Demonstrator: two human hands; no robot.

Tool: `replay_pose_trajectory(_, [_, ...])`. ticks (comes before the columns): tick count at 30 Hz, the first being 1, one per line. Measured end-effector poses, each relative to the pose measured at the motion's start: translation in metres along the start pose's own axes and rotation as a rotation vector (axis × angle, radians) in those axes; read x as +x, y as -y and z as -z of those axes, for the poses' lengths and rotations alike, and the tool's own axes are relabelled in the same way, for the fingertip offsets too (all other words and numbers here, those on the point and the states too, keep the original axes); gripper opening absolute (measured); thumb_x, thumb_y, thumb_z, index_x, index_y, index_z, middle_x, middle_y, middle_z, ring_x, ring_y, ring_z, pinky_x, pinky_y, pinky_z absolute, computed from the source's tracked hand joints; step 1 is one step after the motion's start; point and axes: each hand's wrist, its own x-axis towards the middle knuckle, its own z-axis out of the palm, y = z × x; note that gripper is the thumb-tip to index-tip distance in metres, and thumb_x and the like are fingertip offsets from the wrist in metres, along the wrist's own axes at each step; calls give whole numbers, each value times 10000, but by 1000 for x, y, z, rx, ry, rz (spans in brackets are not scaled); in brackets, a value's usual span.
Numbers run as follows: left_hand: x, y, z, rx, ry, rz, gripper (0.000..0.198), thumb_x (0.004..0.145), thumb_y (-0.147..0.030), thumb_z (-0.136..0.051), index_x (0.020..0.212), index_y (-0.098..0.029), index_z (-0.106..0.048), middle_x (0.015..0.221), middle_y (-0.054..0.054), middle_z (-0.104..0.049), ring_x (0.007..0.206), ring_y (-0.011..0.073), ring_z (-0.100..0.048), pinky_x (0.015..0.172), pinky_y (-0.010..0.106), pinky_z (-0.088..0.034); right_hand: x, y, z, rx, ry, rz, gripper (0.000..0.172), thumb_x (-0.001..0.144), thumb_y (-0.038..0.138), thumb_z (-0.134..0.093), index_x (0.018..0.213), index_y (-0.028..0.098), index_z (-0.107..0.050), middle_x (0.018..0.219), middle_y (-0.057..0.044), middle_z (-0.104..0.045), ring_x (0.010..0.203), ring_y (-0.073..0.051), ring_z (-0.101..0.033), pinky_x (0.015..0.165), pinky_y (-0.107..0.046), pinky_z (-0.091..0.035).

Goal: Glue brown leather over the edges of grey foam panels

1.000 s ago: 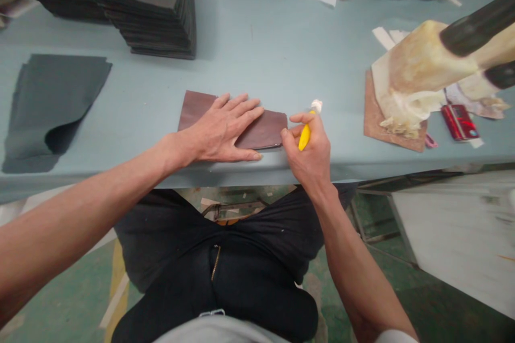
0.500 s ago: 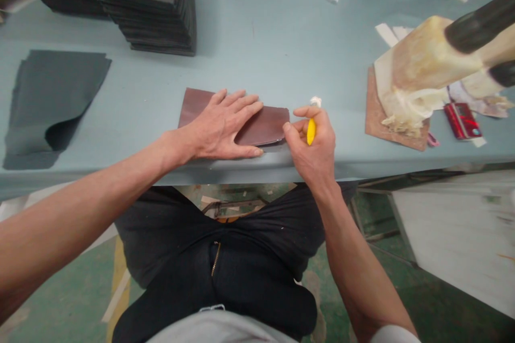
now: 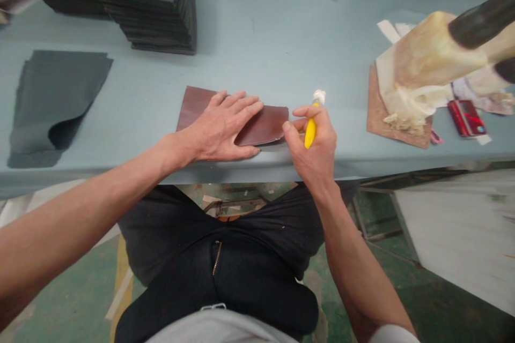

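My left hand point(image 3: 219, 128) lies flat, fingers spread, on a brown leather-like piece point(image 3: 267, 124) near the table's front edge. The piece looks folded or layered along its near side. In my right hand point(image 3: 316, 142) is a yellow-handled brush point(image 3: 310, 133), its white, glue-like tip pointing away from me. My right thumb and fingertips are at the right end of the brown piece; whether they pinch it I cannot tell.
A tall stack of dark sheets point(image 3: 161, 16) stands at the back left. Dark pieces with a curled corner point(image 3: 52, 107) lie at the far left. On the right, a glue-crusted container point(image 3: 422, 59) sits on a brown board point(image 3: 378, 118) beside a red packet point(image 3: 466, 118).
The brush has tilted slightly in my right hand, so more of its white tip shows. My left hand stays pressed on the brown piece.
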Motion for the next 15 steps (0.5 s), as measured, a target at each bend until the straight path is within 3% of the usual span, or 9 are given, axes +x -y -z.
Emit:
replay_pose_trajectory(8, [-2,7,-5,-19,-20,-18,1110,919,-883,-565,1731,-179,-285,1797,217,-334,1676,457,-266,1360,668,-147,-1,-6,-2,142,50,-70,229,964,336,-666,1159,279,-561,800,57,-668,695,-156,-693,729,-345,-621])
replay_pose_trajectory(15, [-3,6,-3,-53,-58,-9,1019,957,-874,-511,1699,-191,-361,1770,208,-391,1665,437,-310,1360,661,-174,1,-9,-4,273,72,-126,251,947,343,-686,1141,275,-543,771,70,-666,644,-147,-703,642,-304,-618])
